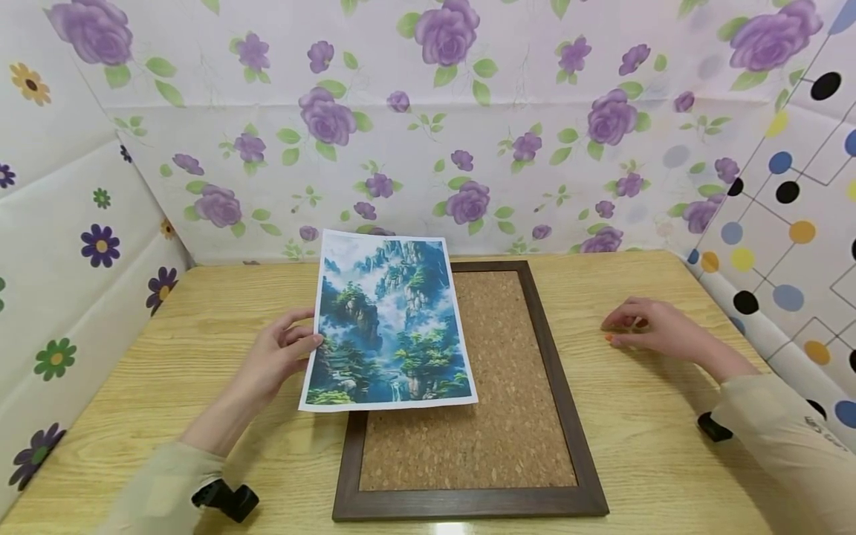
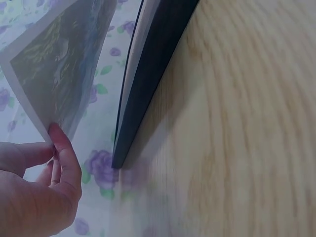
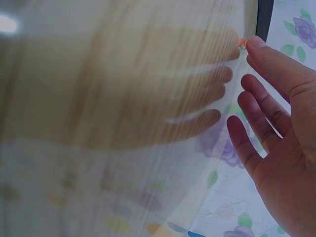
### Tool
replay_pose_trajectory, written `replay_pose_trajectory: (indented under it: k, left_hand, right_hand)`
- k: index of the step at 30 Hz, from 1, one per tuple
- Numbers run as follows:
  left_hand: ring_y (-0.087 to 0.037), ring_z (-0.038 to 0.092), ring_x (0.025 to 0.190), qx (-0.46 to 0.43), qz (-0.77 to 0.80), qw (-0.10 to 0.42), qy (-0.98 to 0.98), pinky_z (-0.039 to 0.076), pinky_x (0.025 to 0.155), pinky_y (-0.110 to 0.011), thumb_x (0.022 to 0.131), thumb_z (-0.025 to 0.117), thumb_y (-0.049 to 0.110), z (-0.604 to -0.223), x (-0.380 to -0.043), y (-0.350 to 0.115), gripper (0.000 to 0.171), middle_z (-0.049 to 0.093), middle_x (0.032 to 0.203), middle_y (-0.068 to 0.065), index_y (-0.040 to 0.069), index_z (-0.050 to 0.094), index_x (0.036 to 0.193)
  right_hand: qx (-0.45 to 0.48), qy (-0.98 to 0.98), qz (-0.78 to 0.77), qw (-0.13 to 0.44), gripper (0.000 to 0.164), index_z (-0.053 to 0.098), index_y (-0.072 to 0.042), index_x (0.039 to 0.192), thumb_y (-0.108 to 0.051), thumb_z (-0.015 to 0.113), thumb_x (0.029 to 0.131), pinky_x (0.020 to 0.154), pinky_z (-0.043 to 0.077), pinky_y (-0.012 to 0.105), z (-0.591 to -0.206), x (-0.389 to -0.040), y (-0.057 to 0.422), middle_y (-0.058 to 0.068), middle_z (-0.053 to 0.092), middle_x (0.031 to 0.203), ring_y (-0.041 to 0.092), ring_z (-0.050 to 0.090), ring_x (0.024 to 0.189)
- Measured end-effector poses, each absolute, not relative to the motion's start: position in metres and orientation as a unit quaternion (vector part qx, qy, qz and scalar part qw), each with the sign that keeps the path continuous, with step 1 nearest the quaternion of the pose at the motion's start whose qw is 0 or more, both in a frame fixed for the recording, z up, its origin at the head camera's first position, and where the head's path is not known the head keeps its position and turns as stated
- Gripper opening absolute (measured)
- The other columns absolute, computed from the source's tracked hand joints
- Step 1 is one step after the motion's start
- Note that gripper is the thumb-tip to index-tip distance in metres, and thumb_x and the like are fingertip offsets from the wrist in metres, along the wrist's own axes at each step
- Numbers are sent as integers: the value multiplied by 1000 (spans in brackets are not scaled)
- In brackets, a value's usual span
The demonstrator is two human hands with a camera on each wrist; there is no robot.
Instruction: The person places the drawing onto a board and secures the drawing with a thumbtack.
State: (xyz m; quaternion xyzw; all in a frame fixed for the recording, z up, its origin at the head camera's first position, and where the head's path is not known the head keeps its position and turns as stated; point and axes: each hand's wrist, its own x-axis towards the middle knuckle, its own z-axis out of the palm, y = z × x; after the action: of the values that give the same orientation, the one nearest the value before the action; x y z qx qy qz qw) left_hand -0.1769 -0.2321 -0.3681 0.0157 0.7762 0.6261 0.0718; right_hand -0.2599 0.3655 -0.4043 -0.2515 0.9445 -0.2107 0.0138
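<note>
The person's left hand [image 1: 274,358] pinches a printed landscape sheet [image 1: 394,319] by its left edge, thumb on the picture side and fingers tucked behind. Over on the other side, the right hand [image 1: 658,327] is down close to the tabletop, thumb and forefinger nipped on a small orange piece [image 1: 609,338], too small for me to make out what it is; from the right wrist, the other fingers show spread apart, mirrored in the glossy wood. The sheet, white-bordered, with blue misty cliffs and green trees, is held up at a slant, covering the upper left of a cork board [image 1: 468,453]; the left wrist view shows it raised clear of that board. A dark brown frame [image 1: 468,504] runs round the cork, which lies flat on the pale wood-grain table [image 1: 635,446] between the two arms. Both arms wear light beige sleeves [image 1: 157,483], and a black device [image 1: 226,500] sits at each wrist. Behind the table hangs a purple-rose cloth [image 1: 374,74], with a daisy-patterned cloth [image 1: 40,245] to the left and a dotted one [image 1: 809,275] to the right.
</note>
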Motion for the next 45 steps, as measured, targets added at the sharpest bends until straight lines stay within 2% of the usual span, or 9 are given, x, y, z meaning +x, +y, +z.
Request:
replay_pose_trajectory:
  k: [14,20,27,34,45]
  left_hand:
    - [-2,62,93,20,637,100,764,56,81,-22,100,58,15,-374,-179,-197,58,63,97,13,9,34,152]
    - [-4,62,90,27,640,104,761,57,78,-24,100,57,13,-380,-179,-185,56,63,98,11,8,36,151]
    - [-6,62,89,18,640,109,760,56,76,-24,99,59,12,-386,-178,-174,52,63,99,8,11,41,148]
    - [-8,61,92,10,634,112,765,56,79,-25,98,60,11,-387,-176,-168,55,64,104,2,10,40,149]
    - [-9,62,93,25,617,119,777,59,82,-31,98,59,10,-392,-173,-159,56,65,103,-3,9,39,150]
  right_hand:
    - [-260,943,-209,7,16,75,-27,101,-27,77,86,73,57,23,-407,-262,365,-11,67,95,-1,61,83]
    - [-263,941,-213,10,15,74,-27,101,-26,76,87,72,56,22,-407,-263,364,-10,67,96,-1,61,83]
    - [-262,942,-208,17,13,73,-28,99,-25,76,87,72,56,22,-408,-266,365,-11,67,96,-1,61,83]
    - [-260,942,-210,20,12,73,-29,97,-22,77,87,73,56,22,-409,-267,364,-12,67,94,-1,61,83]
    - [-256,941,-221,21,10,73,-27,94,-21,77,87,69,56,21,-409,-267,364,-12,68,90,-2,61,79]
